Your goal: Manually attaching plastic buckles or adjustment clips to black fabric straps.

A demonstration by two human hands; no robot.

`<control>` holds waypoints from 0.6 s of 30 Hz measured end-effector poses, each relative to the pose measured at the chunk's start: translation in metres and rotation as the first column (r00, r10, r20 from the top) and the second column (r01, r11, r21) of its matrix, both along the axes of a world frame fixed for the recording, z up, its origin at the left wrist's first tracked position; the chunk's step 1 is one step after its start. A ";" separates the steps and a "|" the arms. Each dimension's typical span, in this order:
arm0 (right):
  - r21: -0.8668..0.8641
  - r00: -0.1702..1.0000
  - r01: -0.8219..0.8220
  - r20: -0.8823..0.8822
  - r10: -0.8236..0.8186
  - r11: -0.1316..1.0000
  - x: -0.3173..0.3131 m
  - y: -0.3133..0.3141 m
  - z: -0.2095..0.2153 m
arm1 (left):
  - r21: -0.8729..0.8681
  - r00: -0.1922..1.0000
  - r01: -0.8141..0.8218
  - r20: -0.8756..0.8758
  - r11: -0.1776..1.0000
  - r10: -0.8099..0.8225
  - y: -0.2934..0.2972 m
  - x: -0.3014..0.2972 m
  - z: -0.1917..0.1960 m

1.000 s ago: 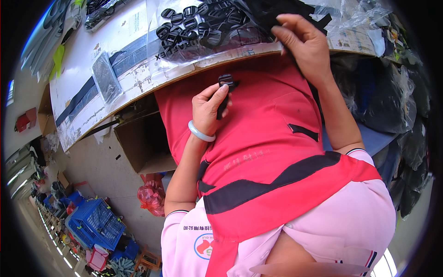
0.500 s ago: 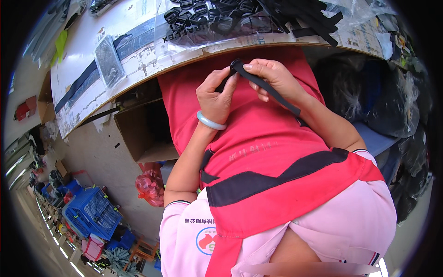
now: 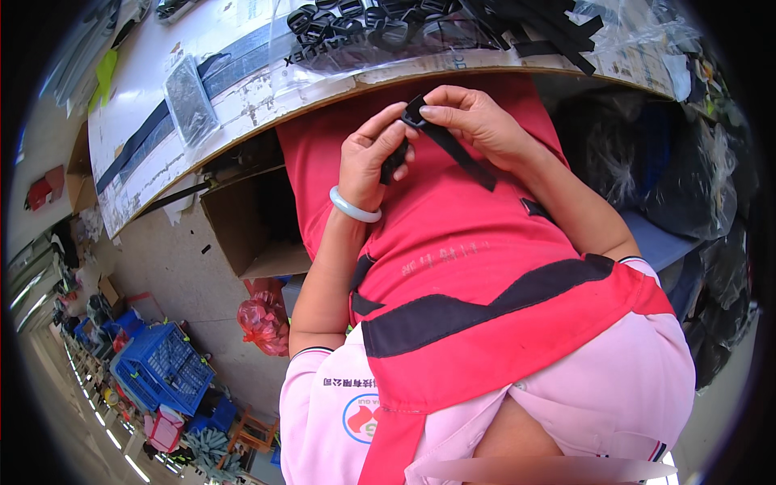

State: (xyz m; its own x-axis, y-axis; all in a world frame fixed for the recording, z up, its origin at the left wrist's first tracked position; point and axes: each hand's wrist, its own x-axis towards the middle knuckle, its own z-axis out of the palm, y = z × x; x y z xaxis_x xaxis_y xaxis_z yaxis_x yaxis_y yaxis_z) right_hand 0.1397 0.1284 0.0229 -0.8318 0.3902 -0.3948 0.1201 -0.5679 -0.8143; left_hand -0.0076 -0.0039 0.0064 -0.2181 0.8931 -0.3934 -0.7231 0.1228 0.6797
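Observation:
Over my lap, close to the table edge, my left hand (image 3: 370, 155) pinches a small black plastic buckle (image 3: 413, 120) between thumb and forefinger. Something dark also shows inside its curled fingers; what part it is cannot be made out. My right hand (image 3: 478, 125) grips a black webbing strap (image 3: 461, 156) right at the buckle, with thumb and fingers pressed together. The strap's short end sticks up past the buckle, and its longer part hangs down to the right over the red apron (image 3: 436, 218). How the strap runs through the buckle is partly hidden by the fingers.
On the table (image 3: 242, 105) ahead, a clear plastic bag holds many black buckles (image 3: 347, 26). Black straps (image 3: 558, 36) lie right of it. A flat clear-wrapped packet (image 3: 191, 101) rests on the left. Below stand an open cardboard box (image 3: 234, 234) and blue crates (image 3: 166, 368).
My right hand has shifted up and slightly left on the strap, whose short end now stands above the buckle. The hanging part has swung left. My left hand has turned a little.

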 end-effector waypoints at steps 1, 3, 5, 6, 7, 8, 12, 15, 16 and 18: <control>0.105 0.999 0.040 -0.022 -0.038 0.994 -0.002 -0.003 -0.003 | 0.000 1.000 -0.002 0.000 1.000 0.002 0.000 0.000 -0.003; 0.367 0.994 0.105 -0.076 -0.083 0.924 0.000 -0.006 -0.020 | -0.100 0.997 0.021 0.080 0.995 -0.013 0.001 0.001 -0.011; 0.595 0.985 0.168 -0.138 -0.106 0.786 -0.005 -0.010 -0.010 | -0.126 0.999 -0.021 0.046 0.992 0.027 0.003 0.004 -0.009; 0.567 0.962 0.247 -0.240 -0.129 0.786 -0.002 -0.013 0.000 | -0.126 0.998 -0.062 -0.033 0.990 0.058 0.004 0.004 -0.006; 0.531 0.929 0.321 -0.338 -0.152 0.784 -0.002 -0.018 0.018 | -0.124 0.990 -0.101 -0.110 0.987 0.088 0.005 0.004 0.000; 0.490 0.945 0.288 -0.286 -0.161 0.823 0.001 -0.022 0.034 | -0.108 0.978 -0.157 -0.157 0.982 0.139 0.006 0.005 0.006; 0.439 0.992 0.063 0.069 -0.104 0.896 -0.001 -0.010 0.033 | -0.063 0.934 -0.207 -0.310 0.976 0.178 0.005 0.008 0.011; 0.325 0.979 -0.029 0.199 -0.038 0.945 0.008 -0.010 0.022 | -0.075 0.886 -0.234 -0.427 0.969 0.181 0.002 0.014 0.014; 0.307 0.977 -0.017 0.206 -0.049 0.951 0.007 -0.011 0.022 | -0.037 0.856 -0.215 -0.488 0.976 0.170 0.001 0.015 0.013; 0.250 0.984 0.012 0.171 -0.056 0.968 0.006 -0.013 0.017 | 0.032 0.777 -0.171 -0.610 0.985 0.155 -0.002 0.017 0.011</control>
State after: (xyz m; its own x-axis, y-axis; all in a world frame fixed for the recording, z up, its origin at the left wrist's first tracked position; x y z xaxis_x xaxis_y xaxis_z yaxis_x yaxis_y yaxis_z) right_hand 0.1457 0.1158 0.0401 -0.7425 0.5208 -0.4213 0.2578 -0.3583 -0.8973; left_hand 0.0091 -0.0063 0.0172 -0.5609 0.8143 -0.1493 -0.1708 0.0626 0.9833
